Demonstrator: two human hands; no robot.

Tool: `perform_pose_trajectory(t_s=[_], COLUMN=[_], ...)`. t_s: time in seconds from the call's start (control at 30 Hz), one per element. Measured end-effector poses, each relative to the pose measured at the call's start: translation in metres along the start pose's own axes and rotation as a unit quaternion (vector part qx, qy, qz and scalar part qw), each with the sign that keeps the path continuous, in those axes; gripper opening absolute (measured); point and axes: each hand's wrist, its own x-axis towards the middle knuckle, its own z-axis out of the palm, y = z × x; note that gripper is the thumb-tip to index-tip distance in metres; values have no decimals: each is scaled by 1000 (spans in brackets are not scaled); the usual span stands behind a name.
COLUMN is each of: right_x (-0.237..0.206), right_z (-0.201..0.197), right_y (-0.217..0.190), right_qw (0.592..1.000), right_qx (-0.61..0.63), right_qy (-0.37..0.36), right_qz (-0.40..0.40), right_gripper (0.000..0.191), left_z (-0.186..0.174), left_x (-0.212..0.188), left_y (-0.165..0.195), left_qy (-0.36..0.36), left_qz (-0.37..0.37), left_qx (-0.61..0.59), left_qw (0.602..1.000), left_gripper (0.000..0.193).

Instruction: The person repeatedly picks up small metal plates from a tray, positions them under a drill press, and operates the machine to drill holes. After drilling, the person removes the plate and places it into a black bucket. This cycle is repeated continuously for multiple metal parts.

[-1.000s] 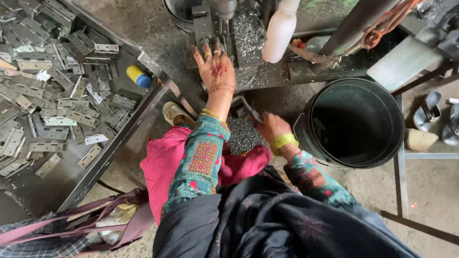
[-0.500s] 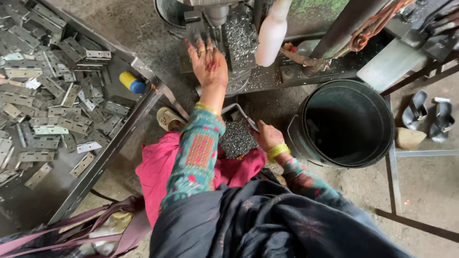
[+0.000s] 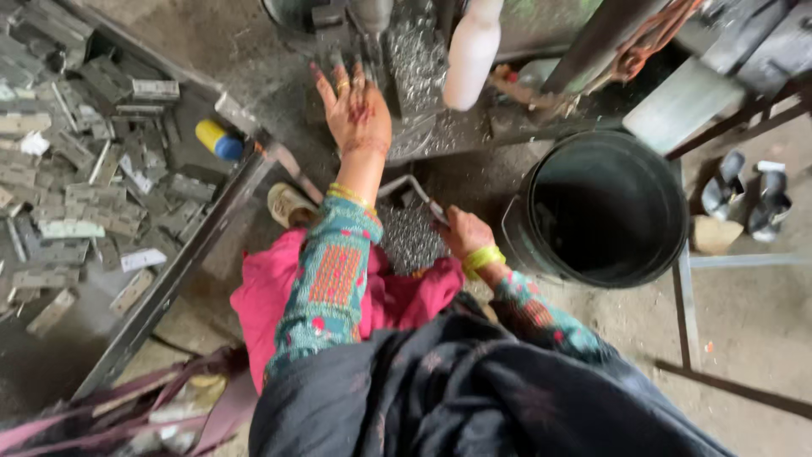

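Now left hand [image 3: 355, 106] splayed flat at grey metal press base [image 3: 414, 76]; right hand [image 3: 461, 233] grips tray of small metal pieces [image 3: 410, 237], still heaped; black bucket [image 3: 605, 207] beside right hand looks empty.

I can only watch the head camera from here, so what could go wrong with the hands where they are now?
The left hand lies flat on the machine bed, fingers close to the machine head; they could get caught. The right hand reaches into a tray of small metal pieces, whose edges might cut bare skin.
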Motion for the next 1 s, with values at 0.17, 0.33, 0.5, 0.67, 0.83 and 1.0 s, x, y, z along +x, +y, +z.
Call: perform_pose_trajectory(t_s=[0.17, 0.33, 0.5, 0.67, 0.83, 1.0], right_x=[6, 3, 14, 8, 9, 27], right_z=[-1, 2, -3, 3, -18, -95], right_y=[-1, -3, 4, 3, -23, -81], right_qw=[999, 999, 999, 999, 990, 998], right_qx=[-5, 9, -35, -6, 22, -9], right_qy=[-39, -24, 13, -36, -121, 68], right_qz=[18, 39, -37, 17, 65, -3], right_gripper=[38, 41, 37, 40, 47, 46], left_z=[-22, -33, -34, -21, 3, -2], left_x=[-8, -7, 13, 30, 38, 29], left_y=[-4, -11, -12, -9, -11, -14], left_qy=[106, 16, 24, -88, -9, -21], left_qz=[-30, -9, -23, -23, -30, -2], left_qx=[53, -55, -80, -45, -43, -65], left_qw=[992, 998, 996, 995, 999, 998], left_gripper=[47, 40, 52, 43, 45, 52])
